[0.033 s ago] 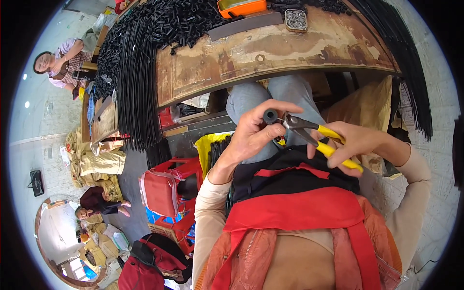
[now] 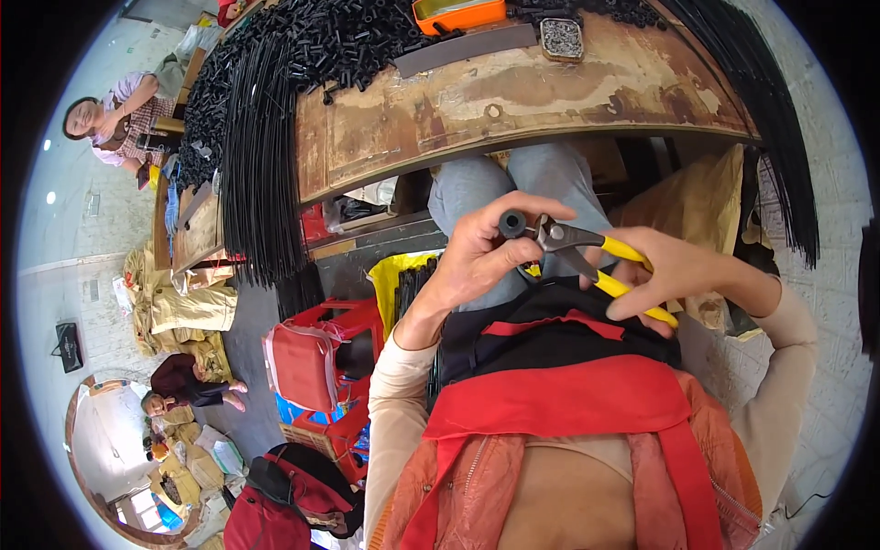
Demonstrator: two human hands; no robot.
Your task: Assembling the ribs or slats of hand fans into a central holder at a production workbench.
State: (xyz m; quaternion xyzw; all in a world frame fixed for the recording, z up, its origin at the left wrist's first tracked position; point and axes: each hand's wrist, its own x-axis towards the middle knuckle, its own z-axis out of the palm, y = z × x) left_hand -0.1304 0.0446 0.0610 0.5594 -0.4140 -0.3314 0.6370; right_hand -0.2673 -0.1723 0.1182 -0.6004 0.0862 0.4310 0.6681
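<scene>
My left hand (image 2: 489,243) holds a small black tubular piece (image 2: 512,222) between thumb and fingers, its round hollow end turned up. Wrapped round the yellow handles of a pair of end-cutting pliers (image 2: 587,249) is my right hand (image 2: 674,275). The metal jaws of the pliers are right beside the black piece, by my left thumb and forefinger. Whether the jaws bite on anything is too small to tell. Both hands are above my lap, short of the wooden table (image 2: 440,128).
Heaped black tubular pieces (image 2: 321,41) cover the table's far left, beside hanging bundles of thin black rods (image 2: 261,165). An orange box (image 2: 458,13) and a tin of small metal bits (image 2: 561,39) stand farther back. Red stools (image 2: 316,357) and a backpack (image 2: 293,500) are at left. Two people are beyond.
The yellow handles have come closer together as my right hand squeezes. The jaws have turned slightly beside the black piece; my left hand is nearly still.
</scene>
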